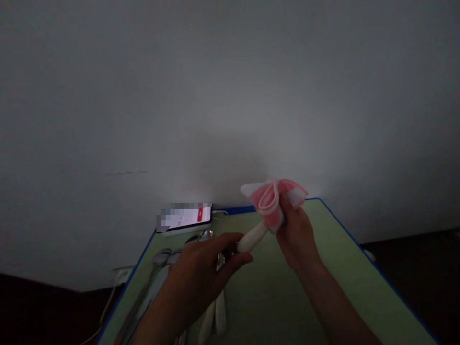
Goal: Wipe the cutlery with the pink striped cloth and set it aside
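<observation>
Over the table, my left hand (pixel 201 268) is closed on a piece of cutlery by the end nearer me. Its thick white handle (pixel 252 237) points up and to the right; its other end is hidden by my fingers, so its exact kind cannot be told. My right hand (pixel 296 232) grips a pink and white cloth (pixel 271 203), bunched around the far end of that handle. Beneath and beside my left hand lie several metal spoons (pixel 161 257), partly covered by my forearm. Two more white handles (pixel 220 314) show below my left wrist.
A phone (pixel 187 218) with a lit screen leans at the table's back left, a white cable (pixel 220 212) beside it. The light green table (pixel 345 282) has a blue edge and stands against a grey wall (pixel 230 96). A wall socket (pixel 124 275) is low at left.
</observation>
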Demonstrator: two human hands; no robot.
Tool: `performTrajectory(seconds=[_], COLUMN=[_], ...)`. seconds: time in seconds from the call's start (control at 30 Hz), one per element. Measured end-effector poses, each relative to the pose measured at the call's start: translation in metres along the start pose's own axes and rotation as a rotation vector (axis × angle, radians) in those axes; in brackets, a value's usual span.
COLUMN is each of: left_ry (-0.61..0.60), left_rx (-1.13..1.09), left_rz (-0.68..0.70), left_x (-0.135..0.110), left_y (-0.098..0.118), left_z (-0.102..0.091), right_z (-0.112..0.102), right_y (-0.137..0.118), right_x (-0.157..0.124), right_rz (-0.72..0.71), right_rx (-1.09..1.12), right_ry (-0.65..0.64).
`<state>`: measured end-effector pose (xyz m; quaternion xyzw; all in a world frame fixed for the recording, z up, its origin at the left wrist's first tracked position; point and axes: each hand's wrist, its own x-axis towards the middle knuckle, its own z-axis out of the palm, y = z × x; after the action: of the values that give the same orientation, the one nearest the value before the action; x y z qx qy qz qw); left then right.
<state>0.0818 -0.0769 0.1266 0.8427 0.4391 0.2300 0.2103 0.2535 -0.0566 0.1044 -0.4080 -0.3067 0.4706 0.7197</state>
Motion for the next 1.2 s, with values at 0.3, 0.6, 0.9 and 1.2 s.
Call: performTrajectory(seconds=[0.3, 0.6, 0.9, 1.2], left_ry=[0.022, -0.073, -0.051, -0.049], left_rx=[0.073, 0.078, 0.069, 0.103], left_rz=[-0.01, -0.014, 0.017, 0.009], left_x=[0.0, 0.004, 0.002, 0.002], left_y=[-0.005, 0.001, -0.002, -0.003], left_z=[0.005, 0.007, 0.009, 0.009], right_z=[0.002, -0.001, -0.002, -0.001], right_y=[0.008, 0.007, 0.006, 0.003], right_x=[-0.007, -0.007, -0.006, -0.01], right_rz=[-0.006, -0.054, -0.049, -0.044], right_rx=[-0.058, -0.293, -0.305, -0.295], right_ry=[-0.073, -0.022, -0.041, -0.096])
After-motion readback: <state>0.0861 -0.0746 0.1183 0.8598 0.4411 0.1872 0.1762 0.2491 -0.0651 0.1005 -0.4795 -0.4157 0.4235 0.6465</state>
